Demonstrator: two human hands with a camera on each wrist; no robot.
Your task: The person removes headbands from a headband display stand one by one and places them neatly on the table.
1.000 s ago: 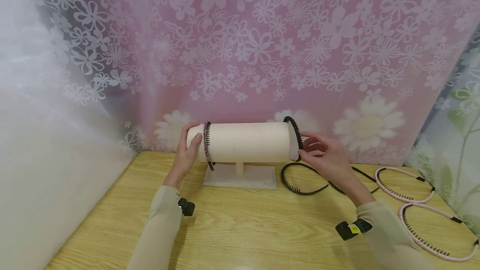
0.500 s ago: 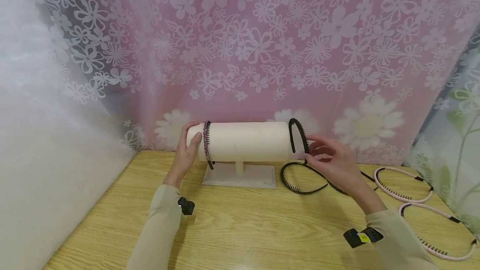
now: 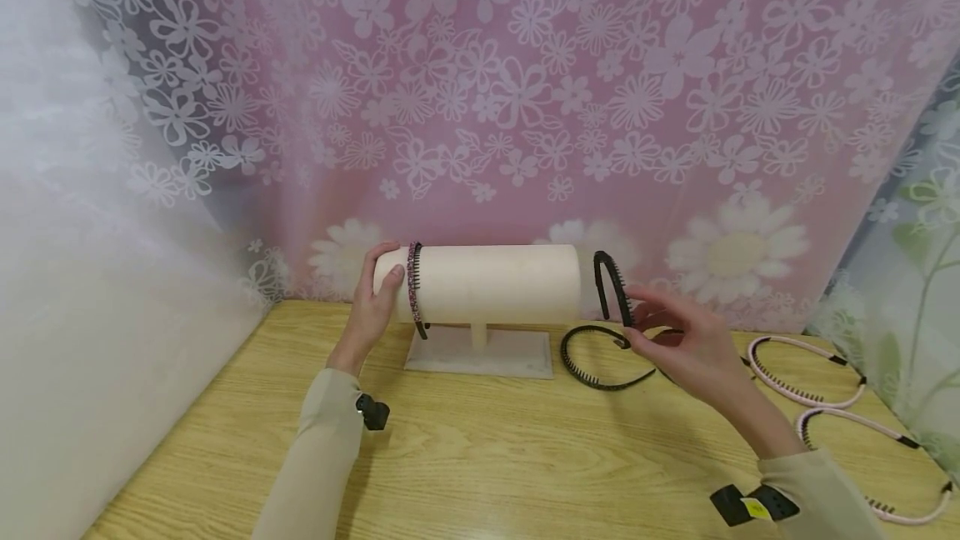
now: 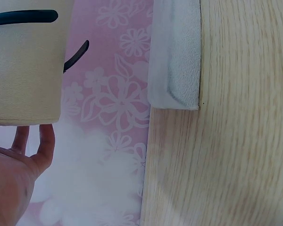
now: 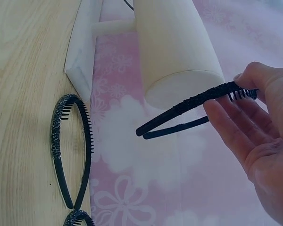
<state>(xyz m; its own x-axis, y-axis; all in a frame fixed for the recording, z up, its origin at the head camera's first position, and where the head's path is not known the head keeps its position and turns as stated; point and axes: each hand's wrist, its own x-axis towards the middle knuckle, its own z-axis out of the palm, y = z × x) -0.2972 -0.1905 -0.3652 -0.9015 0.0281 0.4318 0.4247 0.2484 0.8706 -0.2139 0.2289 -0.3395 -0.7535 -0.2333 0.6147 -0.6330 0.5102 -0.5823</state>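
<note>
A cream padded roll (image 3: 495, 286) of a headband display stand lies level on a post above its pale base (image 3: 442, 359). My left hand (image 3: 369, 307) grips the roll's left end, thumb in front and fingers over the top and end. Beside that thumb, a purple glittery headband (image 3: 413, 283) with dark comb teeth sits around the roll. My right hand (image 3: 693, 348) pinches a black toothed headband (image 5: 193, 102) between thumb and fingers. This headband is in the air just off the roll's right end, its open tips pointing towards the roll's side.
Below the right hand, a black glittery headband (image 5: 56, 141) lies on the wooden table (image 3: 480, 457); another black headband (image 5: 78, 215) beside it is mostly hidden. Two pink headbands (image 3: 787, 392) lie at the right. A flowered pink curtain (image 3: 480, 107) hangs close behind the stand.
The right hand has drawn the black headband rightwards off the roll's right end, and it now stands apart from it. The left hand has kept its grip in the same place.
</note>
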